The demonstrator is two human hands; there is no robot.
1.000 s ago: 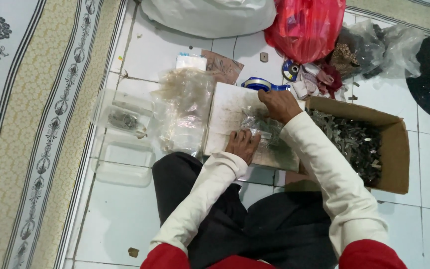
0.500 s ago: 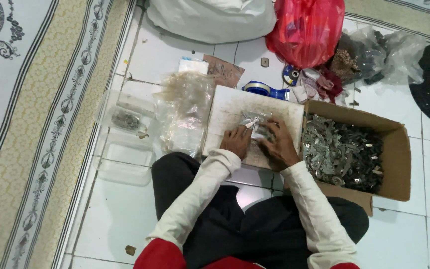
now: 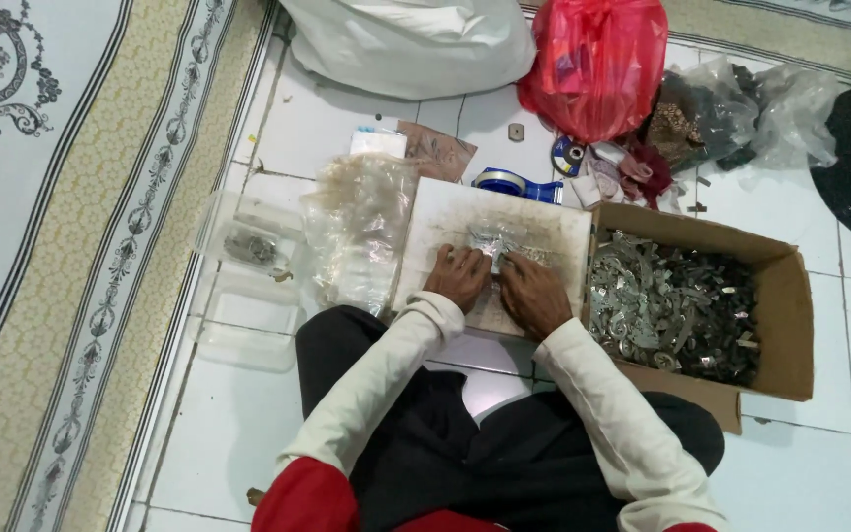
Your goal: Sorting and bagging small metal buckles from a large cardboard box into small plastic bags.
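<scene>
The rug on the left ran out of frame on three sides. The white sack and red bag at the top were both cut off by the upper edge. The person's lap and dark trousers filled the lower middle, and the shoulders were out of view. The cardboard box stood just to the right of the board, full of small grey metal pieces too jumbled to tell apart. The pale board lay on the tiled floor in front of the knees, its near part hidden under both hands. A heap of clear plastic bags touched the board's left edge, and beyond it lay clear plastic trays, one holding a small dark clump that could not be made out. A blue tape dispenser sat just behind the board.

The small clear packet lay on the board's middle, crumpled, its contents not readable. The left hand was palm down, fingers curled narrowly, its tips on the packet's near left edge. The right hand was likewise palm down, fingers bent, tips touching the packet's right side. Whether either hand pinched the packet or only pressed it could not be told. Both forearms in cream sleeves angled inward from the lap, so the hands nearly met.
</scene>
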